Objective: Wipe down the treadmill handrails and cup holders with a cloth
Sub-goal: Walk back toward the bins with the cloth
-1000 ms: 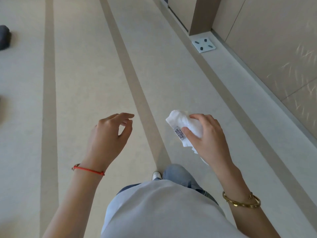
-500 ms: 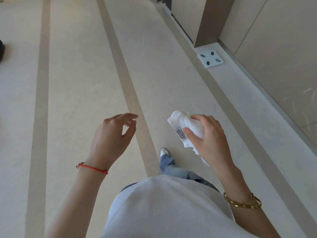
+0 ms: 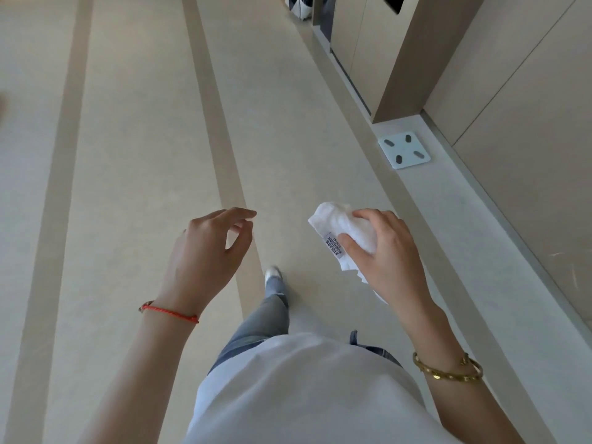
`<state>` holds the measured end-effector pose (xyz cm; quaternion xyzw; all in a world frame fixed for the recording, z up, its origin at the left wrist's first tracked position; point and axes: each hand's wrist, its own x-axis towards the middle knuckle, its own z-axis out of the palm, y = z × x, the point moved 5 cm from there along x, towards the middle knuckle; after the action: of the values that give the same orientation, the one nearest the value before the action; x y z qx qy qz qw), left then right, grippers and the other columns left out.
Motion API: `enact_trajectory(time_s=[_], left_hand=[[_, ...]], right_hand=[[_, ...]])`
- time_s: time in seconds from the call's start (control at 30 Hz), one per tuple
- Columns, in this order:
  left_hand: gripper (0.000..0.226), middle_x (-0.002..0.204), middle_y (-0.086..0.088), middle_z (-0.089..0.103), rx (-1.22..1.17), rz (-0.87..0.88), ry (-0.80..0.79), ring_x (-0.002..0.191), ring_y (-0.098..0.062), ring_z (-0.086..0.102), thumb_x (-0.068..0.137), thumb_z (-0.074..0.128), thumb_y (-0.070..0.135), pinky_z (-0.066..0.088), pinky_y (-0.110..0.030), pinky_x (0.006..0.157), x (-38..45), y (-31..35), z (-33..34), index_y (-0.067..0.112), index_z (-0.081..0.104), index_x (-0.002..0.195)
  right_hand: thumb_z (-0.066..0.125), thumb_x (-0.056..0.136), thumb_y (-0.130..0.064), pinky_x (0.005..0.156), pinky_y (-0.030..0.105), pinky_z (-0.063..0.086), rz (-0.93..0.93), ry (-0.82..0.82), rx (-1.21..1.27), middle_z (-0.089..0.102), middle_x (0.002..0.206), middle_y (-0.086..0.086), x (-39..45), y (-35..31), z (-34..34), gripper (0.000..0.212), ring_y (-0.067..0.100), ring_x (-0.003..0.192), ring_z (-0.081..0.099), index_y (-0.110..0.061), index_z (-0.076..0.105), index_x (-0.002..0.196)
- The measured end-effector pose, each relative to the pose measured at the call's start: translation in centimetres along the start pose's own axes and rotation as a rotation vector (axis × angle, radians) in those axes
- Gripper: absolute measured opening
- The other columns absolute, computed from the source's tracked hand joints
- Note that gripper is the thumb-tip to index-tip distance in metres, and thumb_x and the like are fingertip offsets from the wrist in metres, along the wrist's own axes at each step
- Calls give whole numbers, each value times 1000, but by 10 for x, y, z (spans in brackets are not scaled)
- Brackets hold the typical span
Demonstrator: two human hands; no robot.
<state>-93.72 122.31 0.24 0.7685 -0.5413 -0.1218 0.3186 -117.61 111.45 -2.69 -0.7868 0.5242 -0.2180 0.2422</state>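
Observation:
A crumpled white cloth with a small printed label is held in my right hand, which is shut around it at waist height. My left hand hangs beside it, empty, fingers loosely curled and apart. No treadmill, handrail or cup holder is in view. Below the hands I see a white shirt, blue jeans and one shoe stepping forward on the floor.
The beige floor has darker stripes running ahead. A white bathroom scale lies on the floor at the right, by a brown pillar and a panelled wall. Dark objects stand at the far top near the wall.
The view has moved forward along the floor: the scale and pillar have come closer and lower in frame. A leg has swung forward. Both hands keep the same pose, cloth still held.

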Motion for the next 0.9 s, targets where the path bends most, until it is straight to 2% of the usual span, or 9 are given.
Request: enact_trajectory(time_s=[0.47,0.77,0.9], left_hand=[[21,92,2,74,-4,85,38,87,-12,70,93,61,10,57,-36,82,371,-63,15,14,73,109],[21,92,4,74,-19,140,-89,88,-11,71,93,61,12,57,-40,81,565,-80,50,15,73,110],[21,92,4,74,-24,153,-113,88,-12,71,93,61,11,58,-40,80,652,-87,80,15,73,110]], right_hand=[[59,86,-48,75,25,39,15,58,20,57,111,-9,352,-17,56,39,13,103,50,-27,56,119],[63,87,-44,77,30,46,123,103,8,58,113,-8,517,-6,70,39,14,104,50,-25,57,120],[63,87,-44,75,25,39,137,108,-10,60,114,-7,602,15,81,40,13,105,48,-24,57,121]])
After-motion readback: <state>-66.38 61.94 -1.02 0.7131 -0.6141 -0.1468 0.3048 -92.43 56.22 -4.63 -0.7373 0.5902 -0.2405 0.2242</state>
